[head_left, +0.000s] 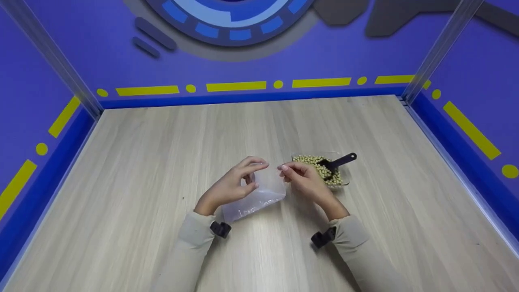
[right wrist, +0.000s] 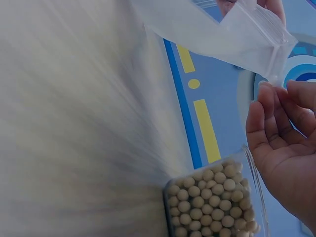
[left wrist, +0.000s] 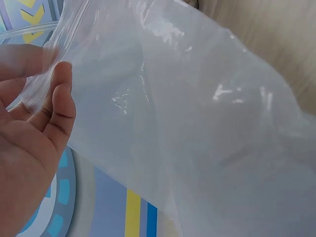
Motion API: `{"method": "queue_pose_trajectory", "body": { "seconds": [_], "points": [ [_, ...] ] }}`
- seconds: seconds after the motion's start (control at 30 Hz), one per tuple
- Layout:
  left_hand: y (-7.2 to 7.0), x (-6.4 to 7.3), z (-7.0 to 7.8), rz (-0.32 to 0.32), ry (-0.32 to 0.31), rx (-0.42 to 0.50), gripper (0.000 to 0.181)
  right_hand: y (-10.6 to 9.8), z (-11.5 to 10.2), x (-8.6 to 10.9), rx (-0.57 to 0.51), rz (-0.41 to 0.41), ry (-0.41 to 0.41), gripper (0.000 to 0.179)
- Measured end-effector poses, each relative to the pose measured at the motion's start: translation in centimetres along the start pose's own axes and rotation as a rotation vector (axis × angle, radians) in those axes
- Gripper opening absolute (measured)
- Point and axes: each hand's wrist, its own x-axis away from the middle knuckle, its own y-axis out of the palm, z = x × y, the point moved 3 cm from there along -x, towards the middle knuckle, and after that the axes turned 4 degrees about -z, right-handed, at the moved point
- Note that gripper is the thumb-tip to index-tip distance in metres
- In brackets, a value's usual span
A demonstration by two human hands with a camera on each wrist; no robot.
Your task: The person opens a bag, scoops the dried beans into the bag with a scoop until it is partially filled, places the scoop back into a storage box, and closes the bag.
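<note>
A clear plastic zip bag (head_left: 265, 198) hangs between the two hands, its bottom edge low over the table. My left hand (head_left: 231, 184) holds the bag's mouth at its left side, some fingers curled against the gathered plastic (left wrist: 118, 94). At the opposite corner of the zip edge, my right hand (head_left: 306, 180) pinches the film between thumb and fingertips; the right wrist view shows this corner of the bag (right wrist: 274, 69) right at the fingertips. Just beyond the right hand stands a clear tub (head_left: 344, 183) of small round tan beans (right wrist: 212, 202).
A black scoop (head_left: 342, 161) is stuck in the beans, its handle pointing to the back right. The light wooden table (head_left: 142, 182) is bordered by blue-purple panels (head_left: 243, 69) with yellow markings at the back and both sides.
</note>
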Motion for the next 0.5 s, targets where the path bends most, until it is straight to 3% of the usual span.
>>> {"method": "queue_pose_trajectory", "body": {
  "seconds": [0.23,0.5],
  "points": [
    [0.2,0.0,-0.2,-0.021,-0.055,-0.020,0.057,-1.0,-0.8,0.3,0.061,-0.067,-0.035,0.031],
    [0.5,0.0,-0.5,-0.041,-0.057,-0.048,0.059,-4.0,-1.8,0.1,0.434,0.003,-0.225,0.026]
  ]
}}
